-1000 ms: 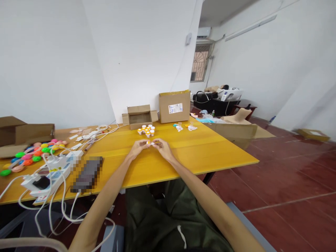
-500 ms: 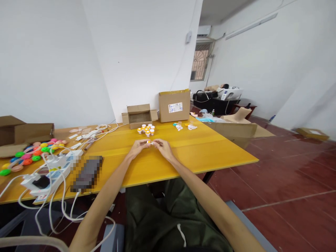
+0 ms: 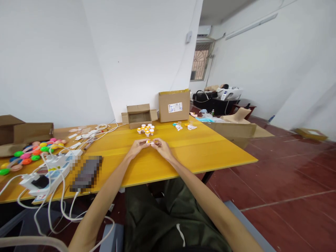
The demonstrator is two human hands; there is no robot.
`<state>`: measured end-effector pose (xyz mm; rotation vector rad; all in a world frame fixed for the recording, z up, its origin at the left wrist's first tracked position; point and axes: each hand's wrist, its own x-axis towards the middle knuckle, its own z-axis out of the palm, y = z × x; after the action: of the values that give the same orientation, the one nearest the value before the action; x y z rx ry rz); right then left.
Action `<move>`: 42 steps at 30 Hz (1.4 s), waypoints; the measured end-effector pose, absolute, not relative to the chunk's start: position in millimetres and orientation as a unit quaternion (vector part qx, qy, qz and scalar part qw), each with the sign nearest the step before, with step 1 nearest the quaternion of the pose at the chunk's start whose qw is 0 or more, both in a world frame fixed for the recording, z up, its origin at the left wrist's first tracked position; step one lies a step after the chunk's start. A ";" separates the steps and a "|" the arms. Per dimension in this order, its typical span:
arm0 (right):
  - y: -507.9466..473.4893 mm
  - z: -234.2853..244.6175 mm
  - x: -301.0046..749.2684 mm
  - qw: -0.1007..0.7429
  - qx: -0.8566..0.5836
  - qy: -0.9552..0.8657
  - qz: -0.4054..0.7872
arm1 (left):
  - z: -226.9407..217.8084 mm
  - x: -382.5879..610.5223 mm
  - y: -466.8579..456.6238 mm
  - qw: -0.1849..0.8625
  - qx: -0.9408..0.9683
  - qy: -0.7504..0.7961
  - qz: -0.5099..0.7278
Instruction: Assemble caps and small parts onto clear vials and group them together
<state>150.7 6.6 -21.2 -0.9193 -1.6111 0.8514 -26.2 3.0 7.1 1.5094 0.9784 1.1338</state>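
Note:
Between my fingertips, just above the yellow table, is a small bottle with an orange-and-white cap point(image 3: 148, 142), lying sideways. My left hand point(image 3: 138, 146) pinches it at the cap end. From the other side my right hand point(image 3: 162, 147) is closed on its other end, which the fingers partly hide. Beyond my hands stands a cluster of several similar small bottles point(image 3: 146, 128) with white and orange tops. Further right lie two small piles of white pieces, one pile point(image 3: 179, 127) with a green bit beside it, the other pile point(image 3: 191, 127) with a yellow bit.
An open cardboard box point(image 3: 140, 119) and a taller labelled carton point(image 3: 174, 106) stand at the wall. Leftward are a power strip point(image 3: 56, 171) with white cables, a blurred dark phone-like device point(image 3: 86, 173), colourful balls point(image 3: 31, 152) and another open carton point(image 3: 34, 133). The table point(image 3: 210, 150) ends at right.
The small bottle shows a little more between my fingers, and its end has shifted slightly. Both hands stay almost in place.

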 end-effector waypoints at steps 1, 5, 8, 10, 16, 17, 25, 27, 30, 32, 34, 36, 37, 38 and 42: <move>6.3 -21.0 150.8 0.520 -0.384 -0.676 0.355 | 7.3 -26.2 2.8 0.486 0.622 0.403 0.464; 4.6 -19.1 152.0 0.506 -0.397 -0.681 0.350 | 8.2 -26.0 1.2 0.482 0.629 0.403 0.458; 3.9 -18.2 153.9 0.500 -0.413 -0.690 0.323 | 8.6 -25.8 -0.1 0.484 0.633 0.398 0.455; 4.3 -18.6 154.8 0.496 -0.420 -0.696 0.306 | 8.8 -25.7 -0.3 0.483 0.636 0.393 0.455; 7.3 -23.7 150.1 0.514 -0.404 -0.681 0.329 | 9.8 -26.2 1.1 0.488 0.622 0.401 0.463; 7.8 -24.6 149.1 0.517 -0.403 -0.676 0.338 | 10.0 -26.4 1.1 0.490 0.621 0.401 0.462; 5.1 -22.9 151.1 0.497 -0.400 -0.693 0.336 | 9.0 -26.9 1.6 0.484 0.627 0.400 0.460; 3.6 -20.8 152.0 0.498 -0.407 -0.697 0.316 | 8.7 -27.0 1.7 0.482 0.629 0.402 0.459; 2.1 -18.1 152.8 0.486 -0.422 -0.705 0.297 | 8.5 -27.5 1.8 0.482 0.633 0.398 0.457; 1.5 -16.8 152.8 0.476 -0.437 -0.705 0.292 | 8.3 -28.1 1.8 0.483 0.634 0.395 0.457; 1.2 -16.3 152.2 0.476 -0.444 -0.701 0.292 | 8.1 -28.4 1.9 0.482 0.633 0.395 0.460; 1.4 -16.7 151.3 0.488 -0.430 -0.697 0.302 | 8.0 -28.3 2.1 0.482 0.631 0.399 0.459; 1.6 -17.1 150.7 0.497 -0.418 -0.694 0.310 | 8.1 -28.1 2.2 0.484 0.629 0.401 0.458; 1.9 -17.7 150.2 0.506 -0.405 -0.692 0.319 | 8.3 -27.9 2.1 0.486 0.627 0.403 0.456; 2.7 -18.3 149.1 0.524 -0.374 -0.692 0.326 | 9.9 -26.5 0.8 0.492 0.624 0.407 0.450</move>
<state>149.1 2.7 -18.3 -0.8952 -1.6574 0.7797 -26.5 0.8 9.9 1.5152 0.9877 1.0924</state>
